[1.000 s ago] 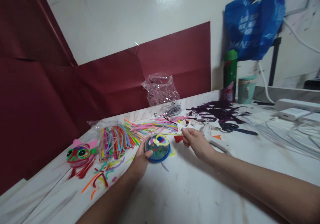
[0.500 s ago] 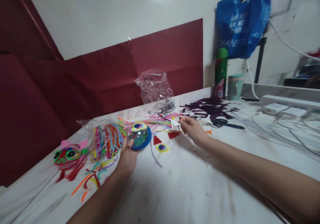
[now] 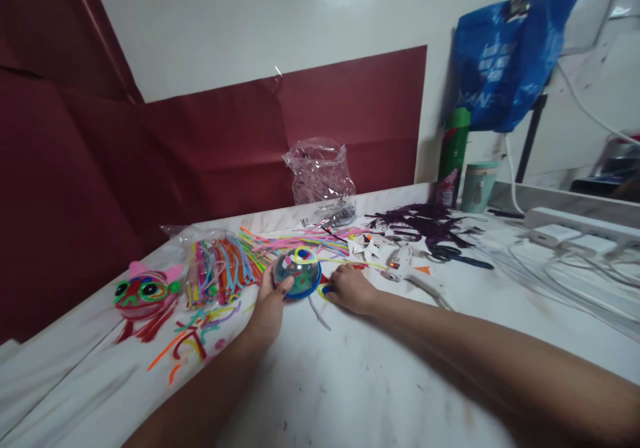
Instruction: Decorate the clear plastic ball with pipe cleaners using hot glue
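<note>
My left hand (image 3: 267, 301) grips a small clear dome with a blue rim (image 3: 299, 275), decorated on top with a coiled yellow and pink pipe-cleaner eye. It holds the dome just above the white table (image 3: 360, 381). My right hand (image 3: 350, 288) rests fingers-down on the table right beside the dome, over a small coiled yellow-and-blue piece (image 3: 325, 291). Its fingers are curled, and what they pinch is hidden.
A bag of coloured pipe cleaners (image 3: 220, 268) and loose ones (image 3: 310, 241) lie behind the dome. A pink cat-face craft (image 3: 145, 295) sits far left. A white glue gun (image 3: 415, 275), scissors (image 3: 453, 255), purple scraps (image 3: 425, 221), a crumpled clear bag (image 3: 323, 178) and cables (image 3: 575, 261) lie right.
My right hand drew back from the pipe-cleaner pile and came down beside the dome onto the small coiled piece. My left hand turned the dome and lowered it toward the table.
</note>
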`<state>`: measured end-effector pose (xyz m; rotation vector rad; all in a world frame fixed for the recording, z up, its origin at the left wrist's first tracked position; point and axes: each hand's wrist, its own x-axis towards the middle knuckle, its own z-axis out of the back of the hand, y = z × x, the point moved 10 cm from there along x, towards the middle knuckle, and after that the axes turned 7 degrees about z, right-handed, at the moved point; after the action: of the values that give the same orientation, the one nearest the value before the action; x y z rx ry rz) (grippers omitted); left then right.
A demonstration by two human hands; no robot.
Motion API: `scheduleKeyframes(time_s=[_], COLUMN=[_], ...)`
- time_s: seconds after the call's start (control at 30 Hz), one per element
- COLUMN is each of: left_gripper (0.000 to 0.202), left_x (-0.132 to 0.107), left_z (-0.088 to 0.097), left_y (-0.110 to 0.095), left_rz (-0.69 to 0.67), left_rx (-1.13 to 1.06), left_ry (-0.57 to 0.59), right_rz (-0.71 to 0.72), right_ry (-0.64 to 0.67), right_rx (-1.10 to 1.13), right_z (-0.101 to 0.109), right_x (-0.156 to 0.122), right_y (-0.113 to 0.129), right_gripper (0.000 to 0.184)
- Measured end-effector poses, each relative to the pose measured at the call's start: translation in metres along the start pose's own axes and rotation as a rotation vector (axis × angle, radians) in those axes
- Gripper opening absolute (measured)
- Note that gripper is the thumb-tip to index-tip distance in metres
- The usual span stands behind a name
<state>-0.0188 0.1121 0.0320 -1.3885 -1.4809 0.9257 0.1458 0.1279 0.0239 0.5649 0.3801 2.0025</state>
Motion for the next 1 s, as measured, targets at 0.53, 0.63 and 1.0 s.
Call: scheduleKeyframes(time_s=[0.53,0.63,1.0], left_gripper=[0.075,0.079,0.078], left_x=[-0.012,-0.019,-0.019], left_z=[-0.007,-0.014,-0.017], left_y=[0.005,-0.002,-0.005], left_rz=[-0.056,-0.141,-0.206], left_rx=[0.345,0.400,0.465], left_ry=[-0.070,-0.061,-0.089], right_rz=[-0.103,-0.083,-0.141], right_ry=[-0.263,-0.192,-0.202], right_rx=[0.913,1.061,1.240], right_z=[0.064,0.054,0.035], right_x=[-0.044,-0.044,-0.044], right_y=[0.004,0.026,0.018], right_gripper=[0.028,0.026,0.023])
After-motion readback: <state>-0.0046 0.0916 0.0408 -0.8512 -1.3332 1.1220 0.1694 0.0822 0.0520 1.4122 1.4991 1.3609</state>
